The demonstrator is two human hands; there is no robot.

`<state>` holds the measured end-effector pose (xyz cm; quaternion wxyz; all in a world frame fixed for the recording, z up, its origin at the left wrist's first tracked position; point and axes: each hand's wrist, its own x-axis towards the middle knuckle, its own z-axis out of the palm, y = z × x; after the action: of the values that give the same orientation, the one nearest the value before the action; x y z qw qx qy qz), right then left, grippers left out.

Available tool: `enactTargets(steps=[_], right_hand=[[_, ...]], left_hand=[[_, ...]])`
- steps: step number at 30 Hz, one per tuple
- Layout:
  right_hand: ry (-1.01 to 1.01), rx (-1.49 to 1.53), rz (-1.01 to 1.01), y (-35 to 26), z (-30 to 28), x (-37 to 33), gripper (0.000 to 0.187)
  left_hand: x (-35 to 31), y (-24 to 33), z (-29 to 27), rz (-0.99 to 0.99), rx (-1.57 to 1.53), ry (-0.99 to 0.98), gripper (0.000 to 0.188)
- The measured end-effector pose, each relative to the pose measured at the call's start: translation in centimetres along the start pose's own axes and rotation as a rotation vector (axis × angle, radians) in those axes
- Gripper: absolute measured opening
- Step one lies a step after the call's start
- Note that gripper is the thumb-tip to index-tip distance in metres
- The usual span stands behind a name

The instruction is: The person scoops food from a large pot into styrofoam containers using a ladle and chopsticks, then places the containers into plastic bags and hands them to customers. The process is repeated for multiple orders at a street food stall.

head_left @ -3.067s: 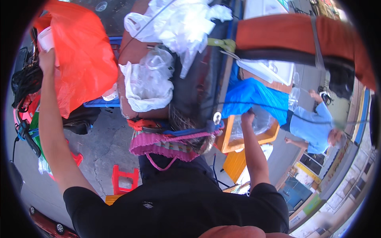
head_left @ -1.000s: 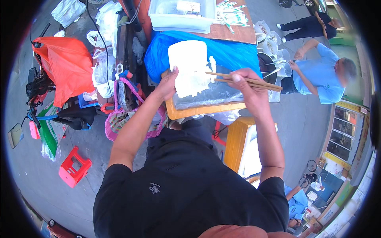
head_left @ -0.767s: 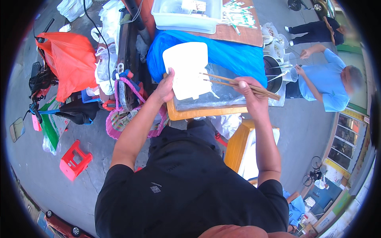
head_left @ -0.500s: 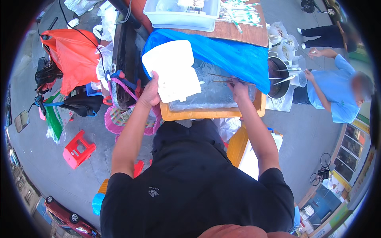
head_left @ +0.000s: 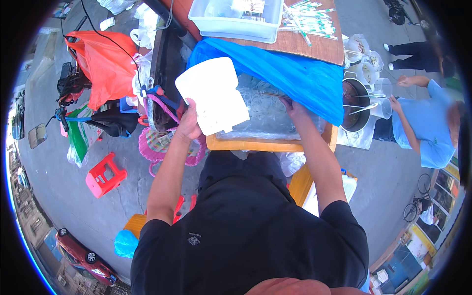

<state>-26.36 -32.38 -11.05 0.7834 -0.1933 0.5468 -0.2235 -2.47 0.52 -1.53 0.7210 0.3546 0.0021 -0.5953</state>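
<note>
An opened white foam takeaway box (head_left: 214, 93) is in my left hand (head_left: 190, 123), gripped at its left edge with the thumb over the rim. My right hand (head_left: 294, 109) is closed on a pair of brown chopsticks (head_left: 271, 94), which point left over a crate lined with clear plastic (head_left: 258, 132). Some fingers and part of the chopsticks are hidden by a blue plastic sheet (head_left: 275, 61) covering the crate's far side. Pale, see-through material lies inside the lining; its kind is hard to make out. The foam box hangs over the crate's left corner.
Behind the sheet are a light-blue tub (head_left: 233, 22) and wrapped straws (head_left: 309, 22) on a wooden board (head_left: 275, 46). On the right stands a metal pot (head_left: 363, 118) with ladles, beside plastic cups and a person in blue (head_left: 423, 123). A red stool (head_left: 105, 176) stands left.
My right hand has moved slightly further in under the blue sheet, and the chopsticks reach lower into the crate. The foam box stays in my left hand. The whole view has shifted a little.
</note>
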Motion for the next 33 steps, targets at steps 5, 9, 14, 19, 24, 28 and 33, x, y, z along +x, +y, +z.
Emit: enactTargets(steps=[5, 9, 14, 19, 24, 28, 33], right_hand=[[-0.049, 0.002, -0.038, -0.1, -4.1, -3.2, 0.027], [-0.041, 0.149, -0.052, -0.4, -3.4, -10.1, 0.02], [-0.141, 0.123, -0.244, -2.4, 1.2, -20.8, 0.016], [-0.368, -0.029, -0.447, -4.6, 6.3, -28.3, 0.013], [-0.382, -0.841, -0.765, -4.5, 10.6, -31.7, 0.019], [-0.124, -0.682, -0.833, -6.2, 8.8, -32.5, 0.028], [-0.203, -0.737, -0.705, -4.4, 4.2, -22.7, 0.026]], left_hand=[[0.6, 1.5, -1.1, 0.006, 0.038, -0.027, 0.104], [0.7, 2.9, -1.6, -0.009, 0.083, -0.05, 0.105], [1.4, 3.6, -2.3, -0.075, 0.095, -0.136, 0.11], [2.6, 2.7, -1.9, -0.133, 0.144, -0.26, 0.121], [2.8, 1.9, 0.8, -0.245, 0.076, -0.354, 0.129], [3.0, 2.4, 2.2, -0.281, 0.044, -0.379, 0.131], [3.9, 3.9, 4.1, -0.322, 0.079, -0.442, 0.131]])
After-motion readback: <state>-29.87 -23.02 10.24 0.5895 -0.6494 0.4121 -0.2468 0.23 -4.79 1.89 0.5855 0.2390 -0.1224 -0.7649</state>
